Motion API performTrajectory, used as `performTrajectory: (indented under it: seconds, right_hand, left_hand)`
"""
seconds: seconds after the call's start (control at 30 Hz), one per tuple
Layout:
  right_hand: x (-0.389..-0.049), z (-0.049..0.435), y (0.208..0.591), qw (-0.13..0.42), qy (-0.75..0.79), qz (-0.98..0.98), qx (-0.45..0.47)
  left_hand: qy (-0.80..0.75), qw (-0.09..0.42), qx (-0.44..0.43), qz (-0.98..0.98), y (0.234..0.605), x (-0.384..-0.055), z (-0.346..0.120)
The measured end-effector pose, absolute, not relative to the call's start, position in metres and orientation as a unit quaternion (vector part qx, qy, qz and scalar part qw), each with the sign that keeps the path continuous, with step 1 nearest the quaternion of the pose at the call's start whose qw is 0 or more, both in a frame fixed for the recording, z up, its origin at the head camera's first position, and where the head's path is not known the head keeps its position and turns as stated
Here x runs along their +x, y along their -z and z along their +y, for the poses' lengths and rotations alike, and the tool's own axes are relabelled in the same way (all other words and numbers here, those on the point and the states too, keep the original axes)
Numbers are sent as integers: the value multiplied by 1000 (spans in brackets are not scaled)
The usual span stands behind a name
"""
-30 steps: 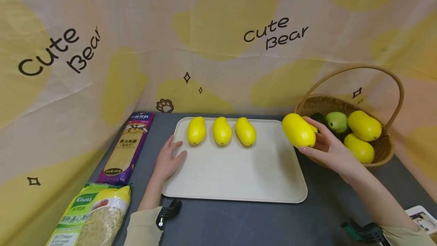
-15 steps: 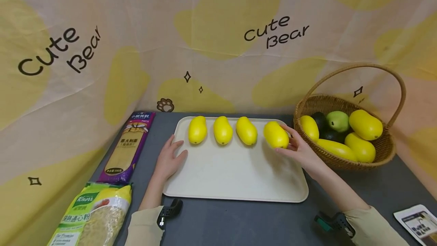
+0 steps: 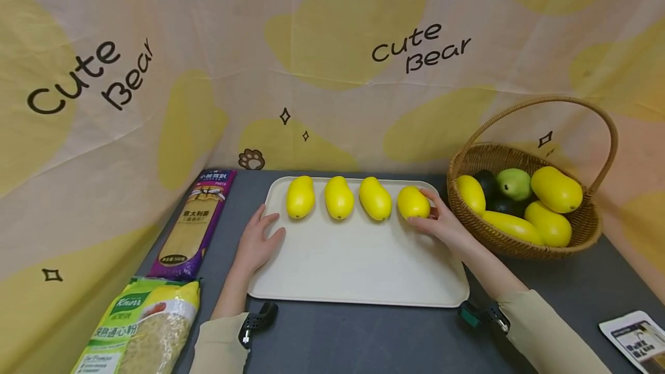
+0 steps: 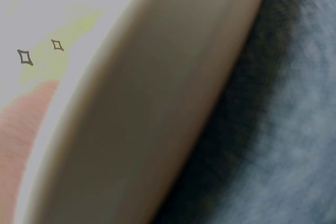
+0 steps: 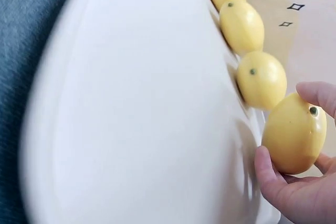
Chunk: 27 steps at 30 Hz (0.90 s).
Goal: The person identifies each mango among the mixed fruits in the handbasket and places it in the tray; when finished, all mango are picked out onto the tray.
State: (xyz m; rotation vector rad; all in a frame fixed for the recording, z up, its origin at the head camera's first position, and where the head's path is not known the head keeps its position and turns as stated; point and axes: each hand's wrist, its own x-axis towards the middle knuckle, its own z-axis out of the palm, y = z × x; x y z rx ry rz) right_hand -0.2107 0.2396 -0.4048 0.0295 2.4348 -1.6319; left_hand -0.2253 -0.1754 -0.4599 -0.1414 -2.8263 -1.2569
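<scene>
Four yellow mangoes sit in a row on the cream tray (image 3: 363,281); the right hand (image 3: 441,221) grips the fourth mango (image 3: 413,202) at the row's right end. The left hand (image 3: 258,241) rests flat, fingers relaxed, on the tray's left edge.

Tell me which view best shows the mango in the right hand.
Right wrist: the held mango fills the near corner, thumb and finger of the right hand around it. Head view shows it small, fourth in the row on the tray. Left wrist misses it.
</scene>
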Motion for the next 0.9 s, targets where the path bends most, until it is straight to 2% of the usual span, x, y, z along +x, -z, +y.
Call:
performTrajectory:
  seconds: [0.9]
  right_hand:
    - [-230,238,420,47,526,849,-14]
  left_hand:
    - [412,32,-53,-909,459,-224,-176]
